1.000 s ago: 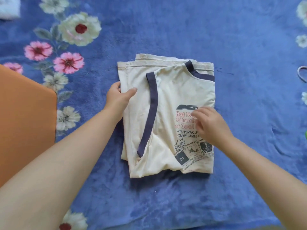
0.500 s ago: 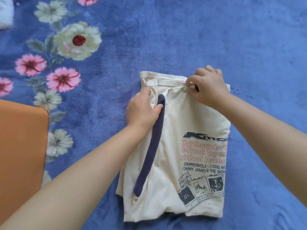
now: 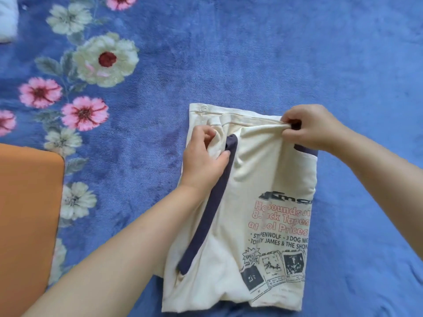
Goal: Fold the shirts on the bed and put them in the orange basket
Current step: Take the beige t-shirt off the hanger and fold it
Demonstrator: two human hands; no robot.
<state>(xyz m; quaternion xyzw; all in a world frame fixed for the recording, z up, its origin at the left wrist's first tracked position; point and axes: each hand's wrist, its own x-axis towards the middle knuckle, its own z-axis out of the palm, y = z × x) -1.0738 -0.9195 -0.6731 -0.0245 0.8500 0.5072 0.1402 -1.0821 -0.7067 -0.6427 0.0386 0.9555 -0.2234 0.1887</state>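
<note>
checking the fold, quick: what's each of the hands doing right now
Left hand: closed, pinching the cream shirt near its far left edge.
Right hand: closed, pinching the shirt's far edge by the collar.

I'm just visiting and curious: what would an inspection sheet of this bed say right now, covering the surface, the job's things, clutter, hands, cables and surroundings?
Surface: blue floral blanket, soft and slightly rumpled.
Job's things: cream shirt with navy trim and a printed graphic, partly folded, lying flat on the blanket; orange basket at the left edge, apart from the shirt, its inside not visible.
Clutter: white fabric at the top left corner, mostly cut off.
Hands: left hand grips the shirt's far edge near the navy band; right hand pinches the far edge near the collar.
Cables: nothing seen.
Surroundings: nothing seen beyond the blanket.
</note>
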